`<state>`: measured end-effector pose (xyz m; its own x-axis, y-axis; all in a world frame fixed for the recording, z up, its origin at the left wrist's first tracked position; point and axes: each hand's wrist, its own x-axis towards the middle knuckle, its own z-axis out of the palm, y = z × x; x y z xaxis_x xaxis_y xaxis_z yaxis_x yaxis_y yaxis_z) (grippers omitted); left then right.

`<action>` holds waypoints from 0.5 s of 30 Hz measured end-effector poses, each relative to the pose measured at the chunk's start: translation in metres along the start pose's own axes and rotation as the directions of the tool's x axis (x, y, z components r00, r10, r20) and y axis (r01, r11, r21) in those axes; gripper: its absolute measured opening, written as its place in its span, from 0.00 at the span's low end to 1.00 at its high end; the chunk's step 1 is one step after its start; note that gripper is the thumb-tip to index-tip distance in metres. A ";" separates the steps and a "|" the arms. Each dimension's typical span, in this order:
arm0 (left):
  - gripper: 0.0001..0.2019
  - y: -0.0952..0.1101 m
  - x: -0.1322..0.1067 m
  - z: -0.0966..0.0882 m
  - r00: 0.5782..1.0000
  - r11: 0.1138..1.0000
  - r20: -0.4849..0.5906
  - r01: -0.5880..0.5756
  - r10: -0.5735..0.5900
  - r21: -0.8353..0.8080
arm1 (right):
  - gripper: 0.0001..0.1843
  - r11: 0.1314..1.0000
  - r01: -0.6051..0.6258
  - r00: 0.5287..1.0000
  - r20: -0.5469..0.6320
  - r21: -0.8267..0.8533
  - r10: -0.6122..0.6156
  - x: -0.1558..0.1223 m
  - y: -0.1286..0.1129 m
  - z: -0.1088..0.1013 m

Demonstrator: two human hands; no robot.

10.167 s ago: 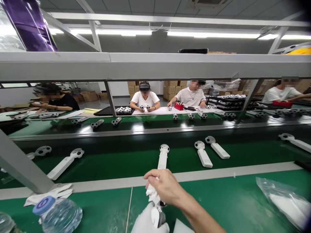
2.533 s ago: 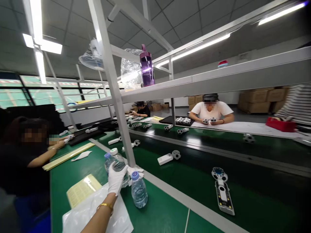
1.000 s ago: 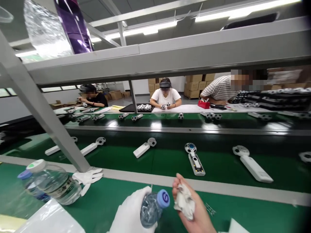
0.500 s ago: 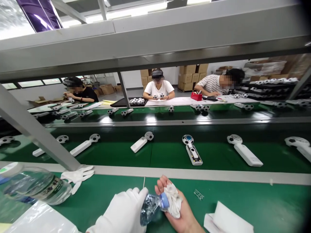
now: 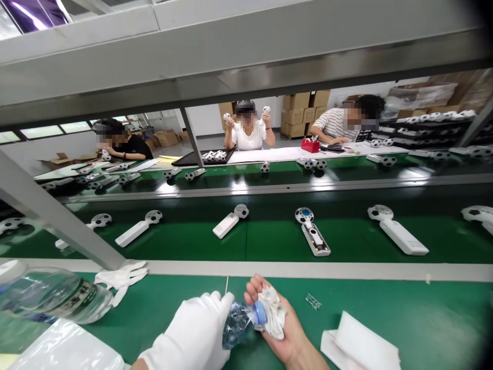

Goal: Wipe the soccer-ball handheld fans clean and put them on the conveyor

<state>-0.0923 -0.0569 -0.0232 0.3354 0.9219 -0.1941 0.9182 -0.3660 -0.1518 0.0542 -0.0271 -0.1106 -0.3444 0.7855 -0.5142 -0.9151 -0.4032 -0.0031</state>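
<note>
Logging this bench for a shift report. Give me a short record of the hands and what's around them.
left: white-gloved hand, gripping a water bottle
right: bare hand, cupping crumpled white fabric against the bottle's blue cap
nearby: loose white glove, larger water bottle, folded white sheets
beyond: green conveyor belt carrying white handheld units with football-patterned heads
across: co-worker holding up two small football-patterned parts

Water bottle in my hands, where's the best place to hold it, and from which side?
Probably the clear body of the water bottle, from the left, where your gloved left hand is: it's the longest free stretch, lying nearly level. The blue cap points right into your bare right hand and the crumpled white cloth, so that end is crowded.
</note>
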 end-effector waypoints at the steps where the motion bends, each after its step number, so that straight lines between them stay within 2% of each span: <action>1: 0.22 0.000 0.000 0.000 1.000 1.000 -0.014 0.000 0.000 0.007 | 0.09 1.000 -0.004 1.000 -0.012 -0.003 0.004 0.000 0.000 0.000; 15: 0.20 0.001 0.001 -0.006 0.999 1.000 0.029 0.021 -0.022 0.012 | 0.08 1.000 0.015 1.000 -0.003 -0.007 -0.015 0.001 0.004 -0.001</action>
<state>-0.0896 -0.0561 -0.0177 0.3091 0.9256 -0.2187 0.9225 -0.3477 -0.1677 0.0501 -0.0278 -0.1119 -0.3296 0.7900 -0.5170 -0.9188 -0.3944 -0.0169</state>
